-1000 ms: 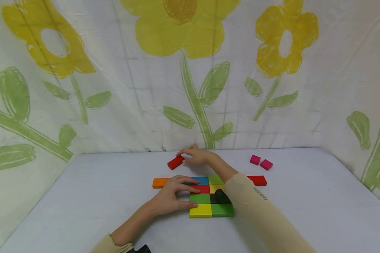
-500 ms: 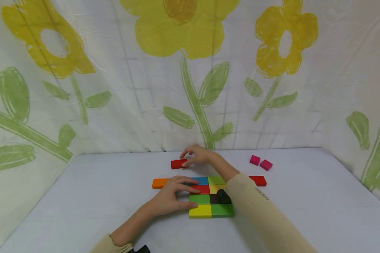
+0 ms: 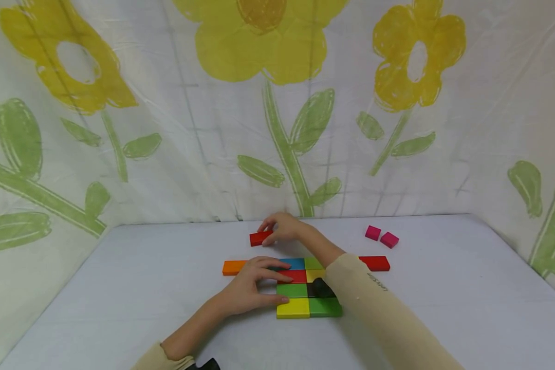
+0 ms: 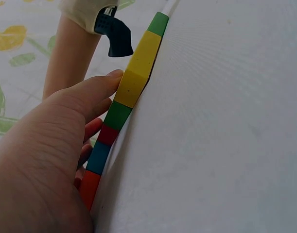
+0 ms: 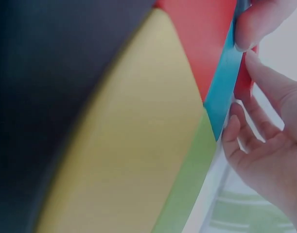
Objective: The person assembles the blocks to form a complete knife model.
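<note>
At the back of the table, my right hand [image 3: 283, 228] pinches a small red block [image 3: 259, 238] between thumb and fingers, covering its right end. That red block [image 5: 243, 80] also shows past the blue one in the right wrist view. My left hand [image 3: 247, 288] rests with spread, fairly straight fingers on the left side of a flat two-column layout of coloured blocks. Its thumb touches the yellow block [image 3: 293, 308]; other fingertips lie over the red block [image 3: 293, 277] and the blue block [image 3: 295, 264]. The right sleeve hides part of the layout's right column.
An orange block [image 3: 234, 267] juts out left of the layout's back row, and a red block [image 3: 375, 263] juts out right. Two pink cubes [image 3: 381, 237] lie at the back right. A flower-printed sheet [image 3: 203, 154] hangs behind the white table [image 3: 120, 288].
The red block at the back has turned from a slant to nearly parallel with the table's back edge. My right hand has shifted slightly along it. The left hand stays put.
</note>
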